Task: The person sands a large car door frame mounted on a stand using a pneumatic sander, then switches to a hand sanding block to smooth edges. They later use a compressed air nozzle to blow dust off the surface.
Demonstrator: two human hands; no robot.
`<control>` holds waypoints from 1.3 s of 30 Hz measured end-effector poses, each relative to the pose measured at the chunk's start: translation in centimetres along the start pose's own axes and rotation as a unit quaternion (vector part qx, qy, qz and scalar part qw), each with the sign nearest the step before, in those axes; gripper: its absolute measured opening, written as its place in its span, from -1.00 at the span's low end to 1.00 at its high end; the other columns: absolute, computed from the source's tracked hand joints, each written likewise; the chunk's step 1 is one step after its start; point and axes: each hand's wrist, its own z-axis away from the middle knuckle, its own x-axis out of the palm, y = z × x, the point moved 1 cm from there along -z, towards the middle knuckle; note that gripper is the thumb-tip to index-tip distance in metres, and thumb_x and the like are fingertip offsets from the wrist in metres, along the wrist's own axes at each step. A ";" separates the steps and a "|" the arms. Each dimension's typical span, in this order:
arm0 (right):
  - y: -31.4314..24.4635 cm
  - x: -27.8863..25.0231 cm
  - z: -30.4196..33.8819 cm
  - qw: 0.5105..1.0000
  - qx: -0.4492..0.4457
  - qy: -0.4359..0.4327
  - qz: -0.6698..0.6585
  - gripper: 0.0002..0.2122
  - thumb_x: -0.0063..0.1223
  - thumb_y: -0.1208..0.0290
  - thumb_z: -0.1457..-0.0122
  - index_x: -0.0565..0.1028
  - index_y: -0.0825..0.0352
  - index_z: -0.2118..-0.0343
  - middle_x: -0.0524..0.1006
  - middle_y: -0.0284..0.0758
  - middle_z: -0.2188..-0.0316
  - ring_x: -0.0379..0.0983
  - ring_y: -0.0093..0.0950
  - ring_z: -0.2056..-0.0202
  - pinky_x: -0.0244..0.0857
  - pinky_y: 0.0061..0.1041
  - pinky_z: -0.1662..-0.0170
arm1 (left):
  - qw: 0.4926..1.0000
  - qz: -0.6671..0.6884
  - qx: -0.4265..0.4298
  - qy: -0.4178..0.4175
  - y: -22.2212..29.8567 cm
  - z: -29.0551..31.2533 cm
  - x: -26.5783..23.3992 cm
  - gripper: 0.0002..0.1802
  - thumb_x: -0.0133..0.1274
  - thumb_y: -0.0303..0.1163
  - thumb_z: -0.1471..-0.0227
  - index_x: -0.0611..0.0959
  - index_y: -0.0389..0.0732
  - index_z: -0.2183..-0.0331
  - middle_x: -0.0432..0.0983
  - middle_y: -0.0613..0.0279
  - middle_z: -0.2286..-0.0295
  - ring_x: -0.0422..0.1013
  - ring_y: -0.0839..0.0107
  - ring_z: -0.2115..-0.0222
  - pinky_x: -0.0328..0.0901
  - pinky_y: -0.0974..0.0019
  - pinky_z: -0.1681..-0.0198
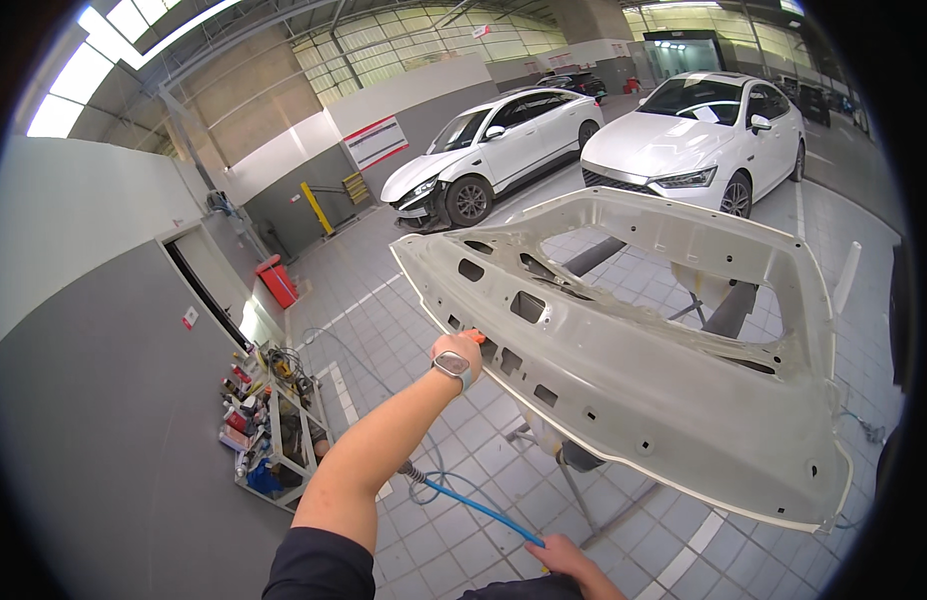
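Note:
A bare grey-beige car tailgate panel (624, 340), with a large window opening and several cut-outs, lies on a stand in front of me. My left hand (458, 349), with a watch on its wrist, reaches to the panel's near left edge. Its fingers are closed around a small orange object (475, 336), whose kind I cannot make out, beside the cut-outs. Low in the view, my right hand (559, 556) is closed at the end of a blue hose (484, 508). The hose runs up left to a dark ribbed fitting (412, 472) beside my left forearm.
A metal-framed cart (276, 440) with bottles and cans stands at the left wall. A red bin (277, 282) is by the door. Two white cars (504, 140) are parked beyond the panel. The stand's legs (576, 490) and a thin hose (359, 350) are on the tiled floor.

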 end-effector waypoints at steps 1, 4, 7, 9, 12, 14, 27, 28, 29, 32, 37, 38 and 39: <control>0.0 0.1 -0.1 1.000 -0.011 0.005 0.006 -0.47 0.00 -0.10 -0.25 0.55 0.37 0.54 0.51 -0.21 0.72 0.47 -0.32 0.70 0.36 -0.34 0.54 | 0.999 0.051 0.014 -0.011 -0.7 0.1 -0.4 -0.74 0.03 -0.35 -0.01 0.74 -0.17 0.28 0.67 0.10 0.37 0.63 0.20 0.39 0.45 0.18 0.45; 0.5 0.7 -0.6 0.998 -0.049 0.020 0.046 -0.45 -0.03 -0.14 -0.25 0.56 0.37 0.52 0.53 -0.18 0.69 0.51 -0.22 0.62 0.39 -0.28 0.46 | 0.977 0.214 -0.002 0.001 -3.3 1.0 -1.0 -0.70 -0.05 -0.30 -0.12 0.71 -0.24 0.26 0.66 0.06 0.38 0.62 0.17 0.41 0.44 0.14 0.43; 1.6 1.1 -0.6 0.994 -0.068 0.016 0.084 -0.43 -0.06 -0.17 -0.24 0.58 0.36 0.50 0.55 -0.13 0.65 0.53 -0.13 0.53 0.40 -0.21 0.38 | 0.953 0.290 -0.019 -0.091 -6.2 2.4 0.1 -0.53 -0.20 -0.08 -0.28 0.65 -0.25 0.23 0.61 0.08 0.44 0.54 0.25 0.48 0.36 0.18 0.45; 2.2 1.2 -0.6 0.993 -0.067 0.004 0.093 -0.42 -0.08 -0.18 -0.24 0.59 0.35 0.50 0.56 -0.11 0.63 0.54 -0.10 0.50 0.40 -0.19 0.35 | 0.890 0.438 -0.065 -0.111 -7.2 3.7 1.8 -0.52 -0.20 -0.05 -0.30 0.63 -0.24 0.29 0.56 0.16 0.53 0.44 0.37 0.63 0.29 0.24 0.60; 2.9 1.3 -0.5 0.992 -0.040 -0.025 0.114 -0.43 -0.10 -0.19 -0.25 0.60 0.33 0.48 0.57 -0.11 0.60 0.54 -0.09 0.47 0.40 -0.18 0.34 | 0.692 0.688 -0.101 -0.193 -8.1 4.5 4.5 -0.52 -0.20 0.00 -0.33 0.58 -0.20 0.36 0.49 0.26 0.59 0.24 0.52 0.73 0.15 0.34 0.68; 3.3 1.6 -0.4 0.986 -0.011 -0.050 0.160 -0.43 -0.11 -0.20 -0.26 0.62 0.31 0.44 0.59 -0.12 0.55 0.55 -0.09 0.43 0.40 -0.17 0.32 | 0.578 0.782 -0.086 -0.218 -8.6 4.5 5.7 -0.51 -0.18 0.04 -0.33 0.54 -0.16 0.41 0.46 0.29 0.60 0.13 0.59 0.76 0.06 0.40 0.71; 4.4 10.9 -2.0 0.980 0.052 0.044 0.185 -0.68 0.06 0.08 -0.17 0.64 0.22 0.22 0.63 -0.08 0.28 0.56 -0.05 0.19 0.42 -0.11 0.12 | 0.395 0.787 0.154 -0.448 -8.1 -0.7 9.8 -0.52 -0.25 0.00 -0.38 0.52 -0.19 0.34 0.47 0.21 0.58 0.05 0.68 0.83 -0.03 0.51 0.79; 3.6 11.4 -2.1 0.980 0.071 0.066 0.173 -0.70 0.07 0.11 -0.16 0.64 0.22 0.22 0.64 -0.09 0.28 0.56 -0.05 0.18 0.42 -0.11 0.11 | 0.397 0.779 0.155 -0.460 -8.4 -1.3 10.1 -0.52 -0.25 0.00 -0.38 0.52 -0.19 0.34 0.47 0.21 0.58 0.05 0.68 0.83 -0.03 0.51 0.79; 2.8 11.9 -2.1 0.980 0.089 0.081 0.160 -0.72 0.08 0.15 -0.15 0.64 0.22 0.22 0.64 -0.10 0.28 0.56 -0.06 0.18 0.42 -0.11 0.11 | 0.404 0.774 0.183 -0.452 -8.5 -1.9 10.3 -0.51 -0.25 0.01 -0.38 0.52 -0.19 0.34 0.47 0.21 0.59 0.05 0.68 0.83 -0.02 0.51 0.79; -0.1 13.7 -2.0 0.973 0.133 0.116 0.147 -0.72 0.07 0.15 -0.16 0.65 0.23 0.26 0.63 -0.09 0.32 0.56 -0.06 0.20 0.42 -0.09 0.12 | 0.443 0.759 0.213 -0.426 -8.9 -3.8 10.7 -0.54 -0.20 -0.03 -0.37 0.54 -0.21 0.36 0.46 0.24 0.60 0.09 0.67 0.82 -0.01 0.50 0.80; -4.3 15.1 -0.6 0.957 0.191 0.209 0.066 -0.70 0.11 0.12 -0.16 0.63 0.29 0.35 0.59 -0.04 0.43 0.53 -0.03 0.30 0.39 -0.14 0.21 | 0.422 0.733 0.277 -0.456 -8.8 -5.4 11.0 -0.52 -0.26 -0.03 -0.38 0.52 -0.21 0.35 0.47 0.21 0.58 0.09 0.66 0.81 -0.07 0.48 0.77; -5.0 15.0 -0.5 0.952 0.204 0.218 0.072 -0.71 0.11 0.12 -0.16 0.63 0.30 0.36 0.59 -0.04 0.43 0.53 -0.02 0.30 0.39 -0.15 0.22 | 0.433 0.735 0.271 -0.447 -8.9 -5.3 11.1 -0.53 -0.26 -0.02 -0.38 0.51 -0.19 0.36 0.47 0.22 0.58 0.08 0.65 0.81 -0.08 0.47 0.77; -5.7 15.2 -0.4 0.949 0.207 0.227 0.074 -0.71 0.12 0.13 -0.16 0.62 0.30 0.36 0.59 -0.04 0.43 0.53 -0.02 0.31 0.38 -0.16 0.23 | 0.439 0.734 0.273 -0.440 -8.8 -5.2 11.0 -0.53 -0.25 -0.01 -0.37 0.50 -0.18 0.37 0.46 0.24 0.58 0.07 0.65 0.81 -0.07 0.46 0.75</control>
